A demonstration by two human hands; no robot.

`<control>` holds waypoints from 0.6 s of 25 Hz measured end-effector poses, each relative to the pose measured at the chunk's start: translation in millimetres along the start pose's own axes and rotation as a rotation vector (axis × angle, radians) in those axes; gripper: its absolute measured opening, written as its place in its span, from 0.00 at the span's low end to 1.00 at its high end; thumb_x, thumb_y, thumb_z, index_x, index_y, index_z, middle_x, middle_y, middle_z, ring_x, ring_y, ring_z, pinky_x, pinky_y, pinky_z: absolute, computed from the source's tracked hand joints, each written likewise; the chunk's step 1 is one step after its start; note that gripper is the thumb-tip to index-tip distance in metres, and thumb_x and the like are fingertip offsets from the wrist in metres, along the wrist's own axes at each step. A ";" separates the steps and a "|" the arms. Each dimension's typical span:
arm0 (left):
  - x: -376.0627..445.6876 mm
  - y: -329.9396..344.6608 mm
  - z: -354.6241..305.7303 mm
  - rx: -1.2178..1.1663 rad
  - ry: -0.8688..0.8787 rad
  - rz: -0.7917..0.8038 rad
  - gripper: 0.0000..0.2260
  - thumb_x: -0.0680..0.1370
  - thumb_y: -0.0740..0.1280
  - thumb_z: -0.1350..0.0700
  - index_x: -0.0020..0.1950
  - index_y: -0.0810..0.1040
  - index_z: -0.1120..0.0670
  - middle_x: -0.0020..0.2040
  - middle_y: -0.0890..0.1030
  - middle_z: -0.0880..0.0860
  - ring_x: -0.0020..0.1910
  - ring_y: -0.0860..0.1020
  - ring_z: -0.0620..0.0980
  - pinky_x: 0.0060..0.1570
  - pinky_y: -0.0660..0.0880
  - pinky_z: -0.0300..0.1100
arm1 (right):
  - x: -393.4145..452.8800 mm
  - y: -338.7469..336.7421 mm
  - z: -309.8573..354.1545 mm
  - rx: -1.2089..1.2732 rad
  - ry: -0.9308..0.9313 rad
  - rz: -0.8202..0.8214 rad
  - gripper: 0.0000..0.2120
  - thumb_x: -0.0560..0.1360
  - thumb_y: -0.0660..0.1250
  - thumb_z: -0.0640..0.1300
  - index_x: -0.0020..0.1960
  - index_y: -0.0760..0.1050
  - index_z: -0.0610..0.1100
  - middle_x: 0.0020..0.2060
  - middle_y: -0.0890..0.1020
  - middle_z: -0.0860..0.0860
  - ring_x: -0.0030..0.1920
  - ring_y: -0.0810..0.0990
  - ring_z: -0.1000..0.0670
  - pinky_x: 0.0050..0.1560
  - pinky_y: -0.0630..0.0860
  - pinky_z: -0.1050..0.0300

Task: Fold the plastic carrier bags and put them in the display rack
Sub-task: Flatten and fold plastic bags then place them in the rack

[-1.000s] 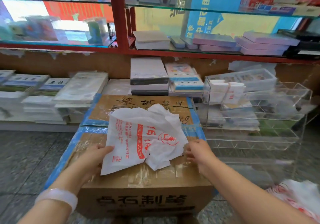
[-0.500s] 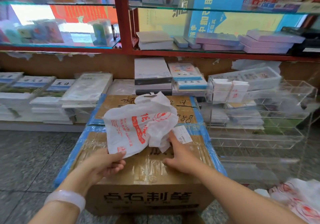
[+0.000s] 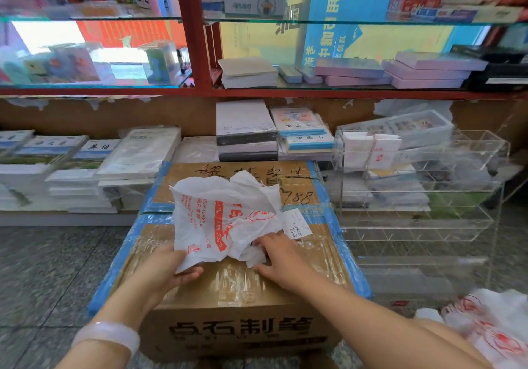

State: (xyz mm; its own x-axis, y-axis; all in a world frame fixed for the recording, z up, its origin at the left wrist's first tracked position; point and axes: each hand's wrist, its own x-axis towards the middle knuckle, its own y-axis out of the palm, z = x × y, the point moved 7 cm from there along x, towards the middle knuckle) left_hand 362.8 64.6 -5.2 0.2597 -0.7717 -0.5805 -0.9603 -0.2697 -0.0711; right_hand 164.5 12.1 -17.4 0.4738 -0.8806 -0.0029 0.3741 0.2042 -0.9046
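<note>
Head view: a crumpled white carrier bag (image 3: 225,220) with red print is located on top of a taped cardboard box (image 3: 243,288), toward the middle of the lid. The bag is unfolded and bunched, with its upper part raised off the lid. Its lower left corner is gripped by the left hand (image 3: 165,268); the corner is covered by the fingers from above and the thumb is seen beneath the edge, so the plastic is pinched between them. The right hand (image 3: 281,260) is laid on the lid at the lower right edge of the bag. Its fingers are spread and extended into the bunched plastic, and the thumb is stretched out flat on the tape. Whether any plastic is caught between those fingers cannot be told. A pale bangle (image 3: 110,337) is worn on the left wrist.

A white label (image 3: 297,223) is fixed to the box just right of the bag. A clear acrylic display rack (image 3: 423,197) with several tiers of compartments is positioned on the right of the box. Folded white bags (image 3: 368,150) are stored in its top tier at the left end. More loose red-printed bags (image 3: 494,331) are piled at the lower right corner. Stacks of notebooks (image 3: 85,168) are arranged behind and to the left of the box, under a red-framed glass shelf (image 3: 194,54).
</note>
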 end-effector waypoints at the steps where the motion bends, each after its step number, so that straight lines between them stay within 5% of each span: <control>1: 1.1 1.8 0.8 0.027 0.002 0.008 0.07 0.81 0.57 0.64 0.58 0.70 0.59 0.48 0.79 0.60 0.41 0.79 0.54 0.34 0.80 0.42 | 0.9 -0.3 1.6 -0.020 -0.005 -0.007 0.14 0.74 0.66 0.49 0.59 0.74 0.46 0.58 0.77 0.49 0.59 0.72 0.47 0.56 0.70 0.53; 3: 4.3 -3.4 0.7 0.058 0.009 -0.025 0.08 0.80 0.60 0.65 0.58 0.71 0.60 0.50 0.78 0.59 0.42 0.79 0.53 0.36 0.80 0.43 | 0.4 -6.7 3.0 0.109 0.009 0.002 0.07 0.74 0.64 0.44 0.50 0.77 0.43 0.50 0.79 0.48 0.52 0.75 0.47 0.51 0.73 0.53; 6: 8.1 -27.7 -4.1 -0.006 0.048 -0.131 0.07 0.78 0.64 0.64 0.54 0.73 0.65 0.46 0.79 0.60 0.38 0.80 0.52 0.26 0.78 0.36 | -2.8 -32.5 -10.0 0.532 0.147 0.036 0.05 0.75 0.63 0.41 0.49 0.76 0.43 0.50 0.79 0.50 0.48 0.76 0.51 0.46 0.73 0.60; 10: 7.1 -49.4 -7.9 -0.254 0.067 -0.183 0.05 0.78 0.63 0.66 0.42 0.72 0.63 0.25 0.79 0.56 0.18 0.74 0.43 0.18 0.70 0.29 | -18.5 -89.0 -70.2 1.280 0.348 -0.317 0.07 0.76 0.57 0.34 0.44 0.74 0.39 0.42 0.79 0.49 0.43 0.76 0.51 0.44 0.72 0.61; 13: 11.1 -50.4 -7.8 -0.304 0.045 -0.180 0.06 0.79 0.61 0.66 0.42 0.71 0.62 0.35 0.75 0.58 0.27 0.73 0.46 0.17 0.67 0.29 | -38.5 -88.8 -116.0 1.542 0.614 -0.460 0.12 0.76 0.53 0.31 0.35 0.64 0.42 0.29 0.71 0.48 0.32 0.68 0.51 0.34 0.67 0.60; 15: 11.2 -45.0 -5.9 -0.232 0.016 -0.128 0.02 0.78 0.62 0.66 0.46 0.72 0.63 0.39 0.75 0.59 0.33 0.71 0.48 0.18 0.70 0.30 | -50.3 -80.6 -135.1 1.537 0.771 -0.501 0.14 0.77 0.52 0.31 0.35 0.62 0.43 0.30 0.66 0.46 0.32 0.66 0.51 0.33 0.64 0.58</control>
State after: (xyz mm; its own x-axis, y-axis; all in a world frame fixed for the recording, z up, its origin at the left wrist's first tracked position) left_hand 409.5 64.7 -3.7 0.3809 -0.7316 -0.5654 -0.8709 -0.4893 0.0464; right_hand 2.8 -17.9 -1.9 -0.1799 -0.8665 -0.4657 0.8959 -0.3398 0.2861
